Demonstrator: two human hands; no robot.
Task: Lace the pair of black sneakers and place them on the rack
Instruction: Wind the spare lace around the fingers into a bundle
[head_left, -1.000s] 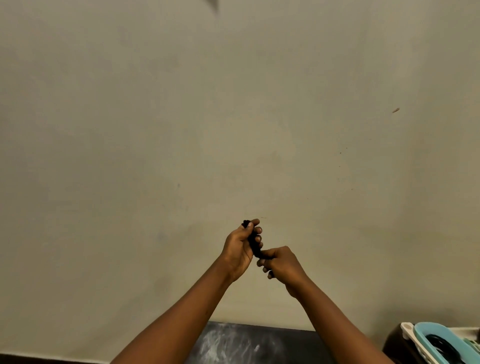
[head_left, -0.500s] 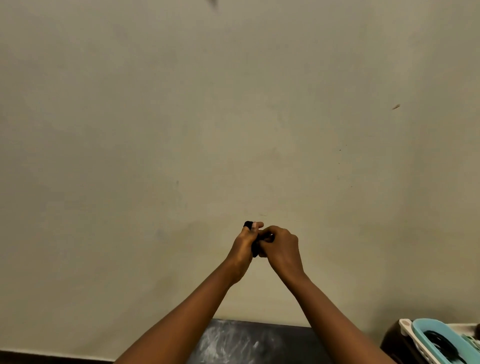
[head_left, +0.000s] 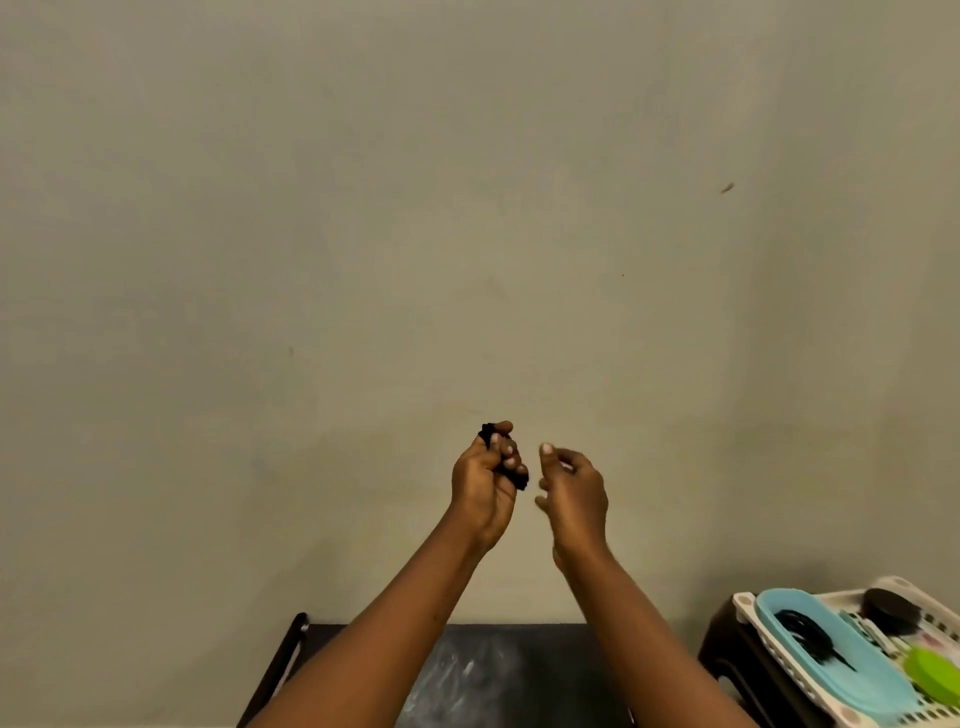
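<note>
My left hand is raised in front of the wall and is clenched around a bunched black shoelace. Part of the lace protrudes above the fingers and part below them. My right hand is just beside it, not touching, with the fingers loosely curved and holding nothing.

The black sneakers are not in view. The dark surface at the bottom edge, between my forearms, may be the rack or a counter; I cannot tell which. To the right, a white basket on a dark stool carries a light blue tray holding what appears to be a second black lace.

Risks from this position:

1. Tangling. The lace is held as a wad. If I pull one end with the right hand before finding a free tip, the bundle is likely to knot.
2. Dropping. The lace is soft and slack. If the left hand loosens while the right hand is still off the lace, the lace could slip out and fall out of view.
3. Uneven lacing. If I begin threading without matching both tips, one side is likely to end up short.
4. Working blind. My head is directed at the wall, not the shoes. Threading an eyelet requires me to look down first.
</note>
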